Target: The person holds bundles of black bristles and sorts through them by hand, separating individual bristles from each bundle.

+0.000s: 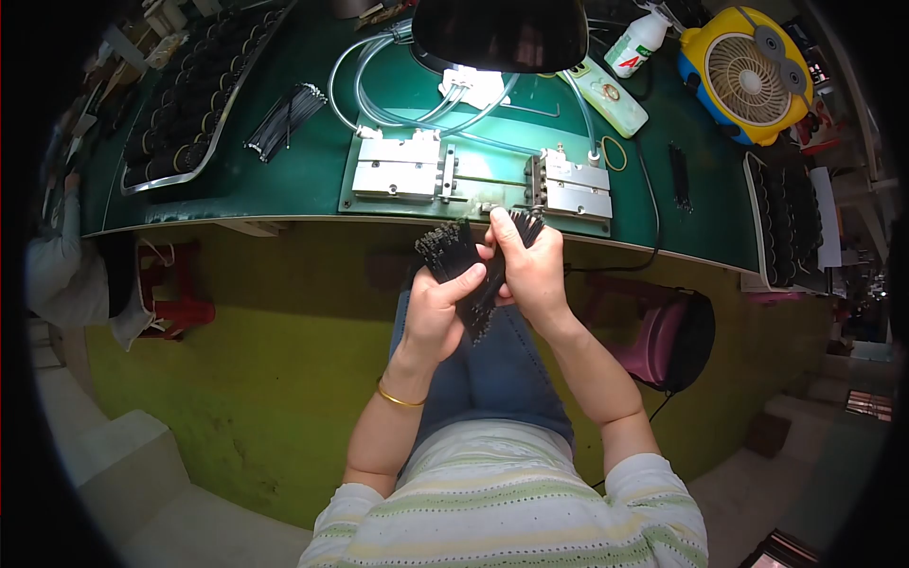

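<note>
My left hand (440, 308) is closed around a thick bundle of thin black rods (450, 251), with its thumb across them. Their small tips fan out towards the bench. Close beside it, my right hand (532, 265) grips a second bundle of black rods (525, 225), thumb pointing up along it. The two bundles cross or touch below the fingers; exactly where they part is hidden. Both hands are over my lap, just short of the bench edge. Beyond them stands a metal fixture with a left block (396, 170) and a right block (578, 186).
Clear air hoses (355, 80) loop behind the fixture under a black lamp (502, 33). Loose black rods (286, 118) and a tray of bundles (189, 114) lie left. A phone (611, 99), white bottle (636, 45) and yellow fan (748, 80) stand right. A person's sleeve (66, 260) shows far left.
</note>
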`<state>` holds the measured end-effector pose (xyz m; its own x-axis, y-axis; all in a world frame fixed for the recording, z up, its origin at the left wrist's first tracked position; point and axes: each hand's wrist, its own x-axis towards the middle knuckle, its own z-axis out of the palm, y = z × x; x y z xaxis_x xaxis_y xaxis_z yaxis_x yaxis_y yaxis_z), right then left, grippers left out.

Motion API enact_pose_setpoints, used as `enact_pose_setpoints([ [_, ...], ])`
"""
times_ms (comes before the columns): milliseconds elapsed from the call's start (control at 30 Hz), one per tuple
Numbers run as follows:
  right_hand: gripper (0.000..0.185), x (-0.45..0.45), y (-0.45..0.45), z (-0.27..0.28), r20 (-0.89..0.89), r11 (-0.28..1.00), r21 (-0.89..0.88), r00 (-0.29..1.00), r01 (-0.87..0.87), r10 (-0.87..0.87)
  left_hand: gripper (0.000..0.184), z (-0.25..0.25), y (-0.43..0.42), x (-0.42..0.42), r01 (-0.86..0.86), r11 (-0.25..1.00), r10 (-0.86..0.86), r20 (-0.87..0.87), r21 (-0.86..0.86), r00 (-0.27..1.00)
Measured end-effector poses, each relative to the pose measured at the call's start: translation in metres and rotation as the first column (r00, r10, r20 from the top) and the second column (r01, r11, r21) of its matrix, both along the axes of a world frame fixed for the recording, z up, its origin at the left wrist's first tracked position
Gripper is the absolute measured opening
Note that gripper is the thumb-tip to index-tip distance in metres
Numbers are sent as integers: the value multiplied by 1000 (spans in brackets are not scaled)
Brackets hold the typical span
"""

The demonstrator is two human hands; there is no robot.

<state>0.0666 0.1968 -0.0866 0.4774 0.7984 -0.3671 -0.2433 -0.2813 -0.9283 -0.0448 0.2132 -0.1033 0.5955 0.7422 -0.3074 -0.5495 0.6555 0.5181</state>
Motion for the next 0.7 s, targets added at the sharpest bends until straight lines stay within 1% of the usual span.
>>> enact_pose_setpoints([
  [67,21,0,-2,-6,85,989,118,993,-86,76,13,-5,-2,-3,-16,998,19,-59,57,998],
  [100,21,0,-3,-8,130,976,173,985,-132,110,13,-8,-2,-4,-15,998,18,-57,60,998],
  [233,18,-2,-6,-7,178,969,196,978,-148,113,14,-14,-3,-6,-6,991,21,-118,130,993],
  [267,18,-3,-6,-5,179,969,197,977,-148,113,13,-14,-4,-6,-9,991,24,-110,135,994],
  [367,18,-5,-6,-3,108,978,181,991,-102,83,13,-14,-7,-3,-17,990,31,-97,142,995],
  [467,20,-2,-5,-5,115,984,160,992,-75,57,12,-15,-9,3,-60,992,68,-72,115,995],
  [700,21,-2,0,-8,112,988,151,994,-23,6,12,-23,-7,5,-35,994,39,-31,106,999],
])
